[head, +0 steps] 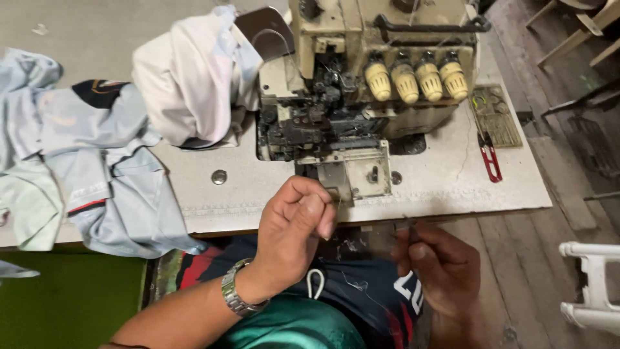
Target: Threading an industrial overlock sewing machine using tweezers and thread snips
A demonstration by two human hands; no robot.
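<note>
A thin thread (336,207) runs taut between the two hands, just in front of the near edge of the overlock sewing machine (368,97). The left hand (294,232), with a metal watch (237,297) on its wrist, is curled almost shut, thumb pressed to forefinger on the thread close to the machine's small front cover plate (358,174). The right hand (442,271) sits lower and to the right, below the table edge, fingers closed in a pinch; it seems to grip the thread's other end, though the view there is dark and the strand is too fine to be sure.

As things lie, the thread is out of the machine and in the fingers. No cloth lies under the presser foot, so no seam is being run.

Four cream tension knobs (416,79) line the machine's front. To the far left a bundled white garment (194,74) leans against the machine, and a heap of pale blue garments (97,161) spreads over the left of the grey table (452,187), partly hanging off its near edge. Red-handled thread snips (489,158) lie to the right, well apart from both hands. A white plastic chair (591,284) stands at the near right.
</note>
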